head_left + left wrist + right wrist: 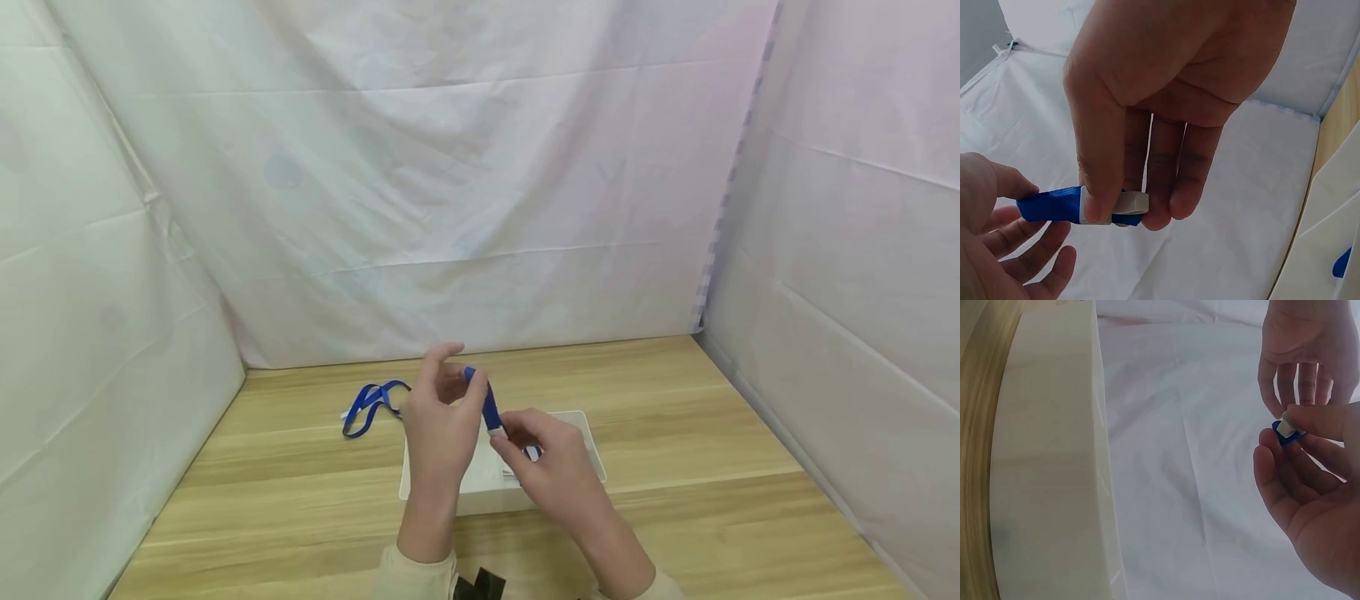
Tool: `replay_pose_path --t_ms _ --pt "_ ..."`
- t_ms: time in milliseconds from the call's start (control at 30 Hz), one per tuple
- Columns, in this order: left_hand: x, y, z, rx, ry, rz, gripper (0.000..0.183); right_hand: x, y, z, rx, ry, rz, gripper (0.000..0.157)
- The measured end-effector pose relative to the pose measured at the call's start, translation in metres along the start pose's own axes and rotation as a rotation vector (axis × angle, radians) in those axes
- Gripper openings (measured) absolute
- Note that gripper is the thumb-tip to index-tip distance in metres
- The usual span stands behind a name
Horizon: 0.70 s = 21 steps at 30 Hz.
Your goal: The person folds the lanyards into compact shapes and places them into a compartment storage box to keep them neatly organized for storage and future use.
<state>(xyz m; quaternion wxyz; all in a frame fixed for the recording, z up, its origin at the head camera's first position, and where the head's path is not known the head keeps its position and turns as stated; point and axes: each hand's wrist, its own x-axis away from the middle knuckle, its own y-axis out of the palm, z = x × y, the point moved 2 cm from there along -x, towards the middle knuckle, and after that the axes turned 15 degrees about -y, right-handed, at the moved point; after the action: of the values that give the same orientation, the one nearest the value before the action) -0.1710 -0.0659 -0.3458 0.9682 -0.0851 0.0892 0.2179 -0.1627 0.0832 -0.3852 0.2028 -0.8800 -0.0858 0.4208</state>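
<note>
A blue lanyard strap (491,407) with a white plastic clip (497,432) is held up over a white box (480,502). My left hand (444,425) pinches the strap's upper end between thumb and forefinger. At the lower end, my right hand (551,462) pinches the clip, its thumb (1099,194) lying across it in the left wrist view. Blue fabric (1054,205) stretches between the two hands there. In the right wrist view, the fingers partly hide the strap (1289,439).
Another blue lanyard (362,421) lies looped on the wooden table (300,492), left of the box. Something blue and white (533,452) shows inside the box, partly behind my right hand. White cloth (465,183) hangs at the back and both sides.
</note>
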Motion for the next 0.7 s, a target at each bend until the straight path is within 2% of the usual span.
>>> replay_pose_path --t_ms 233,433,500,567,700 --pt "-0.005 -0.003 -0.007 -0.039 -0.152 -0.106 0.031 0.001 -0.001 0.000 0.007 0.055 0.004 0.015" --pt "-0.003 -0.005 -0.003 -0.053 -0.144 -0.056 0.024 0.002 0.001 0.003 0.016 0.064 -0.003 0.016" --pt "-0.004 -0.005 -0.004 -0.046 -0.159 -0.069 0.024 0.001 0.001 0.003 0.009 0.065 -0.007 0.016" --pt "-0.005 -0.004 -0.007 -0.018 -0.209 -0.121 0.028 0.001 0.001 0.004 -0.007 0.079 -0.009 0.016" --pt "-0.009 -0.002 -0.016 0.098 -0.344 -0.295 0.037 0.001 0.001 0.006 -0.066 0.126 -0.002 0.017"
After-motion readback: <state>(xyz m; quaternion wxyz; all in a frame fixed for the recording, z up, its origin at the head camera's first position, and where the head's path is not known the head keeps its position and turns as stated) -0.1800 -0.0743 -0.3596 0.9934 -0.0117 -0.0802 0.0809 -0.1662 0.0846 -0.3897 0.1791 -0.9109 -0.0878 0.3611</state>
